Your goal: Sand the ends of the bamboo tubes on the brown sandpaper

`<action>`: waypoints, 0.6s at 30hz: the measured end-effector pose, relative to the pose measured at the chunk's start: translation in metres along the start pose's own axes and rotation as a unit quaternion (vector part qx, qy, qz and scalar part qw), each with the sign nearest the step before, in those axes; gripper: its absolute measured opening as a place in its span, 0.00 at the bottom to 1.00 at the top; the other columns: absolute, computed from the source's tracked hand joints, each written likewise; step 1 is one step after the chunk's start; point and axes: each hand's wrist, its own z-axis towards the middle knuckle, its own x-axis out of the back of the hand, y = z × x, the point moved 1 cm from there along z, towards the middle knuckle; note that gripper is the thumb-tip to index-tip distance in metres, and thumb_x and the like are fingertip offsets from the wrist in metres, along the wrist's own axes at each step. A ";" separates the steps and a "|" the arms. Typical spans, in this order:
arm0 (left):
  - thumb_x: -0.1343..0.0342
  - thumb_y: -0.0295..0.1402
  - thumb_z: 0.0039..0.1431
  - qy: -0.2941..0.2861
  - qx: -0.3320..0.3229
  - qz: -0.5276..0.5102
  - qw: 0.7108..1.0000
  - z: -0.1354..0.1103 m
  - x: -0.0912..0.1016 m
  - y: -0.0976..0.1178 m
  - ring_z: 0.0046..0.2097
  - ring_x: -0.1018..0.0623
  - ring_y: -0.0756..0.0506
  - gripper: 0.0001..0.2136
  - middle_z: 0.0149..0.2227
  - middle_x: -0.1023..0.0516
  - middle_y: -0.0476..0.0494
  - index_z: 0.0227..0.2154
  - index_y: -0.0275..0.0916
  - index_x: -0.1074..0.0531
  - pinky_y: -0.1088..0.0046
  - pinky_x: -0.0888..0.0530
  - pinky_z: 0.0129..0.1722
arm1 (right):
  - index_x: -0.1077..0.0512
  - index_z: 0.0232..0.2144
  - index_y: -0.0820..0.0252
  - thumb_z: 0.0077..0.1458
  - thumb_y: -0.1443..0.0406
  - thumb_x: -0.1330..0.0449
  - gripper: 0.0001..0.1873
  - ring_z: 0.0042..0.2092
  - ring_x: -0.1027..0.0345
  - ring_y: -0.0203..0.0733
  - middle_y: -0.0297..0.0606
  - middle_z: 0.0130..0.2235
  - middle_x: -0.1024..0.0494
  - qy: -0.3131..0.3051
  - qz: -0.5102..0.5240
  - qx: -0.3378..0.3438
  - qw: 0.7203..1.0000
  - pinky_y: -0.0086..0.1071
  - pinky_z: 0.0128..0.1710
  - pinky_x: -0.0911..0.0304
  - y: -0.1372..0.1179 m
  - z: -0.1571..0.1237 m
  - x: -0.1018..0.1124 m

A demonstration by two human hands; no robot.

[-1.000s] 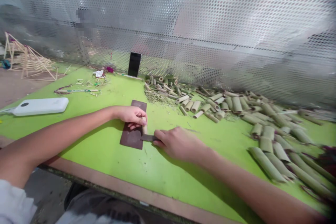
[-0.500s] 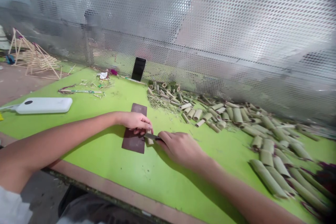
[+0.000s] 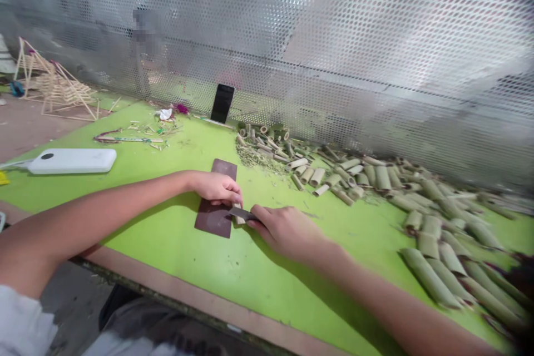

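Bamboo piece (image 3: 239,220) clamped by left hand (image 3: 214,189) over dark pad (image 3: 211,217); knife (image 3: 238,213) best gripped short by right hand (image 3: 286,231), held just apart.

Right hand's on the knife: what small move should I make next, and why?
Probably ease the knife slightly away from the left hand. The blade appears to sit on the bamboo piece that hand grips, right beside its fingers, so the right hand seems to have little margin there.

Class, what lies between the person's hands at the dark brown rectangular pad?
In the head view: a grey metal knife blade and a short pale bamboo piece.
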 end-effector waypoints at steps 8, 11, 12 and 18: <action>0.42 0.44 0.65 -0.012 -0.007 0.003 1.000 0.001 0.003 -0.004 0.18 0.37 0.52 0.15 0.17 0.34 0.54 0.37 0.35 0.24 0.77 0.41 0.20 | 0.32 0.37 0.59 0.72 0.60 0.52 0.13 0.22 0.42 0.35 0.33 0.25 0.28 -0.011 0.043 0.039 0.998 0.29 0.23 0.59 0.018 -0.011 -0.004; 0.42 0.45 0.65 -0.008 -0.009 0.008 1.000 0.000 0.002 -0.005 0.18 0.36 0.52 0.15 0.17 0.34 0.54 0.37 0.35 0.23 0.76 0.40 0.20 | 0.32 0.37 0.59 0.72 0.60 0.52 0.13 0.22 0.42 0.35 0.34 0.25 0.27 -0.007 0.057 0.049 0.997 0.29 0.23 0.58 0.020 -0.013 -0.004; 0.42 0.45 0.65 -0.005 -0.009 0.011 1.000 0.000 0.002 -0.006 0.18 0.36 0.52 0.15 0.17 0.34 0.53 0.37 0.35 0.23 0.77 0.40 0.20 | 0.32 0.37 0.59 0.72 0.60 0.52 0.13 0.22 0.42 0.35 0.34 0.25 0.28 -0.007 0.056 0.045 0.997 0.29 0.23 0.57 0.019 -0.013 -0.004; 0.42 0.47 0.65 0.012 -0.003 0.023 1.000 -0.001 -0.001 -0.004 0.18 0.35 0.52 0.16 0.16 0.32 0.53 0.36 0.36 0.24 0.77 0.38 0.21 | 0.33 0.36 0.59 0.73 0.59 0.52 0.15 0.20 0.47 0.34 0.32 0.23 0.30 0.019 0.018 0.019 0.999 0.30 0.23 0.61 0.003 -0.006 -0.004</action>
